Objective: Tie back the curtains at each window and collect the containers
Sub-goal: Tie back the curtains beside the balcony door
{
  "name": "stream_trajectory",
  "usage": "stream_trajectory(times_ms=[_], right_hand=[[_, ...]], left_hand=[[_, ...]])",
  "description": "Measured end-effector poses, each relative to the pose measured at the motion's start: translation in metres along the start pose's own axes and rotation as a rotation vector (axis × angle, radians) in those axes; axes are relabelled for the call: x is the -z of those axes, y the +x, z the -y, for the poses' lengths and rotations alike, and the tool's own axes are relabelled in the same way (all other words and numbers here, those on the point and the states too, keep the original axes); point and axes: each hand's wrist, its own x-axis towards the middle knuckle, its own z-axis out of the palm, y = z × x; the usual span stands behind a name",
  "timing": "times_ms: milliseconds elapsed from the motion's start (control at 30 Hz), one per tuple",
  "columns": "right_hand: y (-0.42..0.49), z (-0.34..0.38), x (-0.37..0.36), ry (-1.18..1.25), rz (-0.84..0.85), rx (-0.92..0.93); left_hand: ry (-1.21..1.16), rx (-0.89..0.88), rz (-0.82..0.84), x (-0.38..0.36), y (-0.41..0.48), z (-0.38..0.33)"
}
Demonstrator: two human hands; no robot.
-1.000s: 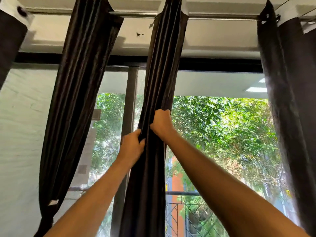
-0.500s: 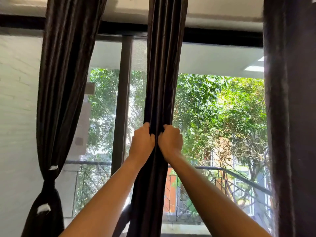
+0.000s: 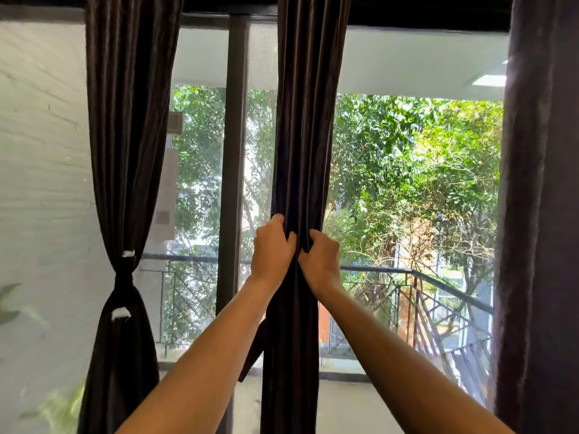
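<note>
Left hand (image 3: 273, 249) and right hand (image 3: 319, 260) both clenched on gathered middle curtain (image 3: 305, 120), knuckles nearly touching, fingertips buried in folds. Curtain hung before window frame post (image 3: 233, 151); top and bottom cut off. Left curtain (image 3: 125, 136) cinched at waist by tie (image 3: 123, 277), two white tags, no writing readable. Right curtain (image 3: 539, 214) loose, partly out of frame. Since half second earlier, hands sat lower on fabric, view dipped. Containers unseen.
</note>
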Motion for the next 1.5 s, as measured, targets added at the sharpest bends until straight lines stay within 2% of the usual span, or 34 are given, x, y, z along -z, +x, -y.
stream_trajectory(times_ms=[167, 500, 600, 767, 1033, 1233, 1500], right_hand=[[-0.035, -0.020, 0.007, -0.046, 0.097, -0.021], [-0.095, -0.032, 0.017, -0.067, 0.071, -0.029], [-0.116, -0.036, 0.019, -0.012, 0.089, 0.011], [-0.151, -0.050, 0.020, 0.049, 0.138, -0.001], [-0.183, -0.037, 0.024, 0.163, 0.091, 0.056], [-0.186, -0.023, 0.020, 0.177, 0.083, 0.113], [-0.184, -0.019, 0.007, 0.150, 0.079, -0.028]], left_hand=[[0.031, 0.063, 0.039, 0.000, -0.025, -0.002], [-0.038, 0.158, 0.056, 0.005, -0.081, -0.006], [-0.064, 0.175, 0.026, 0.011, -0.093, -0.007], [-0.043, 0.195, 0.069, 0.018, -0.130, -0.001], [-0.106, 0.272, 0.035, 0.027, -0.160, 0.009], [-0.138, 0.244, 0.073, 0.035, -0.157, 0.013], [-0.131, 0.152, 0.216, 0.051, -0.158, 0.019]])
